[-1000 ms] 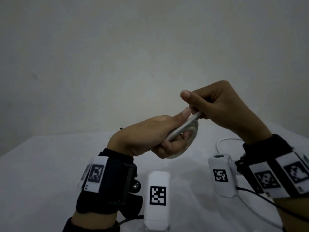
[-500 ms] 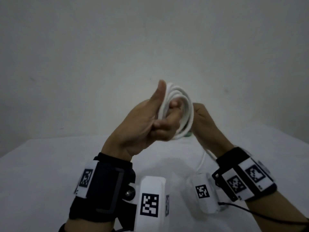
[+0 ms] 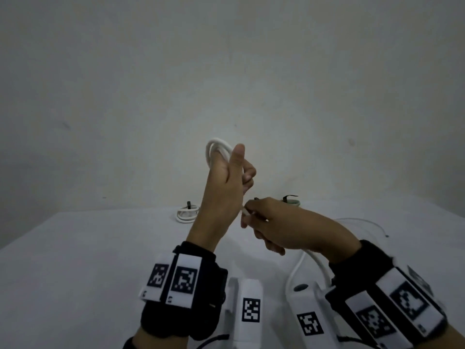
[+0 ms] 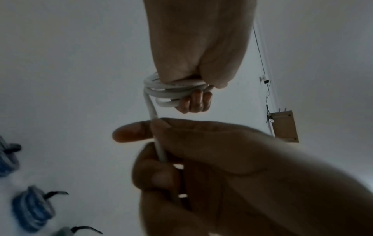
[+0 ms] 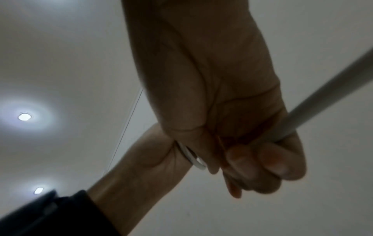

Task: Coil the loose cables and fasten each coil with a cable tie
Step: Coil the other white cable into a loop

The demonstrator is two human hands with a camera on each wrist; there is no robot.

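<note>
Plain grey wall behind, white desk below, dim light. L hand is raised above the desk w/ thumb up, fingers curled round a coil of white cable; several loops stick out above the fist, and the left wrist view shows the loops wrapped round the curled fingers. R hand sits lower, just beside the L wrist, clenched round the loose run of the same cable; in the left wrist view the strand drops from the coil straight into the R fist, pinched betw. thumb & fingers. Right wrist view shows the cable's tail leaving the fist towards the upper right. Rest of the cable trails down from under the R hand to the desk by the R wrist. At the desk's far edge, well apart from the hands: a white coil w/ a dark tie on the L, a pale coil w/ a dark tie behind the R hand. Thin loose cable lies far R. Both wrists wear black bands w/ marker tags. Blue tied coils show blurred in the left wrist view. Ceiling lamps show in the right wrist view.
</note>
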